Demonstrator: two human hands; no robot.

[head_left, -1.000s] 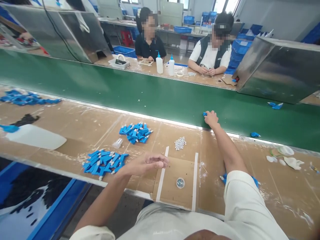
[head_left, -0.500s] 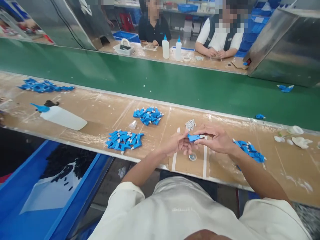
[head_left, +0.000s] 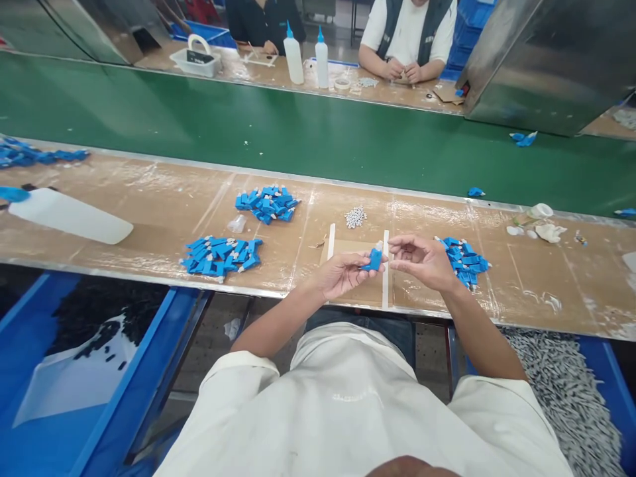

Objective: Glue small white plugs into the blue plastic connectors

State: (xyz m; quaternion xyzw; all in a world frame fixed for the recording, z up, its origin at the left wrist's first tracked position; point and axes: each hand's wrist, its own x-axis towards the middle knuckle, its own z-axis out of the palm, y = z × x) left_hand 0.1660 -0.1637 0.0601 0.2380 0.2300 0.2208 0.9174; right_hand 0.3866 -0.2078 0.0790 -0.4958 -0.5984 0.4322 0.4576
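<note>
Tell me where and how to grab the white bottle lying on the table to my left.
Probably around the middle of the white bottle, coming from above and the right. It lies on its side with its blue tip at the left and base at the right, leaving the long body exposed. The left grip is nearer but holds a blue piece.

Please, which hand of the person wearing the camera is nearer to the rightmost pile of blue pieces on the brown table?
The right hand: it is just left of the pile. The left hand, holding one blue piece, is farther left.
</note>
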